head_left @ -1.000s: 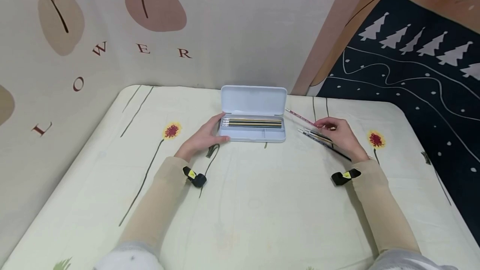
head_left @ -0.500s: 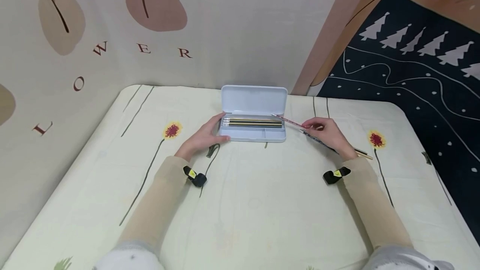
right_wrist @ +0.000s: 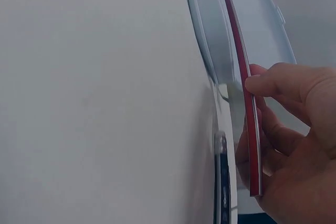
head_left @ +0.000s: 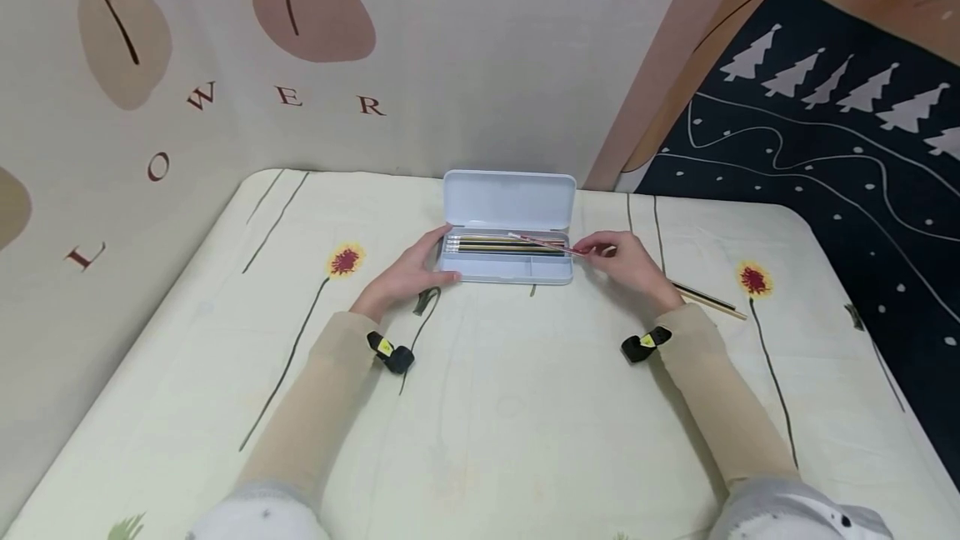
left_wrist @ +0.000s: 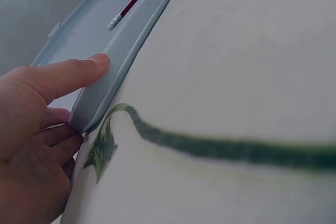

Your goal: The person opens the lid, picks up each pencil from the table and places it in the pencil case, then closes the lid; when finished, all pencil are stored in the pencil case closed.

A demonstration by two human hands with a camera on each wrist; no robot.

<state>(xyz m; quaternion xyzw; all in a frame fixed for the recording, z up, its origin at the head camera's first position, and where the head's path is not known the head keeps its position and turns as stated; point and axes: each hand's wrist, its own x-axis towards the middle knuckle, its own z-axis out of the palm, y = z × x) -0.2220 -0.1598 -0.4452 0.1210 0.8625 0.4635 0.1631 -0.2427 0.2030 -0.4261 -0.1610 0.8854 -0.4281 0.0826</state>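
A light blue pencil case [head_left: 487,271] lies open with its lid up; several dark and yellow striped pencils [head_left: 495,246] rest in its back compartment. My left hand [head_left: 405,273] grips the case's left end, and in the left wrist view the thumb [left_wrist: 79,74] lies along its front wall with fingers at the corner. Between thumb and fingers my right hand [head_left: 626,263] pinches a red pencil [right_wrist: 244,66], whose eraser end hangs over the case, pointing left. Below that hand, a dark patterned pencil [right_wrist: 222,177] lies on the cloth.
More pencils [head_left: 708,300], dark and yellow, lie right of the case, partly hidden by the right wrist. A pale cloth [head_left: 495,407] with printed flowers covers the table. A wall hanging [head_left: 465,90] rises directly behind the case.
My right hand has carried the red pencil leftward, from above the loose pencils to over the case. The left hand has stayed on the case.
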